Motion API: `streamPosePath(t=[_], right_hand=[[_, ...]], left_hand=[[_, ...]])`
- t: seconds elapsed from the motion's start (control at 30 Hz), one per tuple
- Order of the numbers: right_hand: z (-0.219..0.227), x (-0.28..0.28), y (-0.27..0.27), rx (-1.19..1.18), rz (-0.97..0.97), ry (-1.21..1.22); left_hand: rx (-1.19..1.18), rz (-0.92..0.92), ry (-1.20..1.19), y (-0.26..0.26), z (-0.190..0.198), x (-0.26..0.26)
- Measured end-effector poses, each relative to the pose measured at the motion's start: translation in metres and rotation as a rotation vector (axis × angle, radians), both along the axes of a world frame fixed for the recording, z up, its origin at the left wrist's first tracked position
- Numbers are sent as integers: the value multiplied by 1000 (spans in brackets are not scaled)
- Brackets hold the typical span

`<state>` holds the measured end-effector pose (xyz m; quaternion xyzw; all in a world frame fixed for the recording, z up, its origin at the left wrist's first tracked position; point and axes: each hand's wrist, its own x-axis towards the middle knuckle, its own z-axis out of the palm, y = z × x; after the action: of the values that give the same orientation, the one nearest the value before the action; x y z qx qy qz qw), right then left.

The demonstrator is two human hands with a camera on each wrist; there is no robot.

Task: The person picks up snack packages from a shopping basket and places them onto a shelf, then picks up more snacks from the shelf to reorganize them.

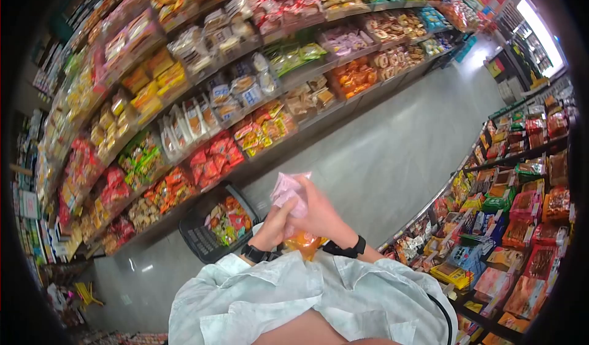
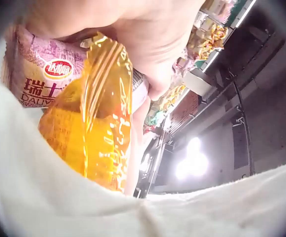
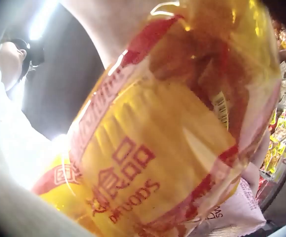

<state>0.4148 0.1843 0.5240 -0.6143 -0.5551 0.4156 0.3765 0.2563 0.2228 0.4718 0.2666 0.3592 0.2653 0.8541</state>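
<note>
Both hands meet in front of the body in the head view. The left hand (image 1: 273,227) and the right hand (image 1: 319,213) grip pink packets (image 1: 287,193) between them. Below the hands hangs an orange see-through package (image 1: 302,242). The left wrist view has the orange package (image 2: 101,118) beside a pink packet (image 2: 46,66) with printed lettering, under curled fingers. Close to the camera in the right wrist view, the orange package (image 3: 158,143) covers most of the right hand, and a pink packet corner (image 3: 242,212) shows below it.
A dark basket (image 1: 202,237) with colourful packets stands on the grey floor (image 1: 368,148), left of the hands. Tiered shelves of bagged snacks (image 1: 264,127) run along the left and top. Another display of packets (image 1: 491,222) is at the right.
</note>
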Motion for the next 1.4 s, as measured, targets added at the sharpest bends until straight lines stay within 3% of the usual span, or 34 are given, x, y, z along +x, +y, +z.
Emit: streamPosePath(t=[0.27,0.37,0.4,0.5,0.7,0.9,1.03,1.2,1.4], right_hand=[[-11,61,45,-9,-204,43],[-12,77,60,54,-325,-114],[-8,81,61,-73,-390,-13],[-12,91,71,-70,-474,-118],[-19,128,93,-77,-564,56],[-25,202,120,-39,-613,-17],[-35,272,143,-13,-573,11],[-16,368,173,11,-426,57],[-25,447,185,-8,-366,236]], left_hand=[[-112,-334,18,86,-7,73],[-38,-436,-30,114,-14,101],[-53,-457,-46,122,-19,108],[16,-505,-125,146,9,128],[-49,-558,-152,183,-14,172],[-160,-629,-57,215,-24,247],[-156,-576,-20,234,-32,315],[-50,-448,52,252,4,392],[24,-310,124,249,-8,461]])
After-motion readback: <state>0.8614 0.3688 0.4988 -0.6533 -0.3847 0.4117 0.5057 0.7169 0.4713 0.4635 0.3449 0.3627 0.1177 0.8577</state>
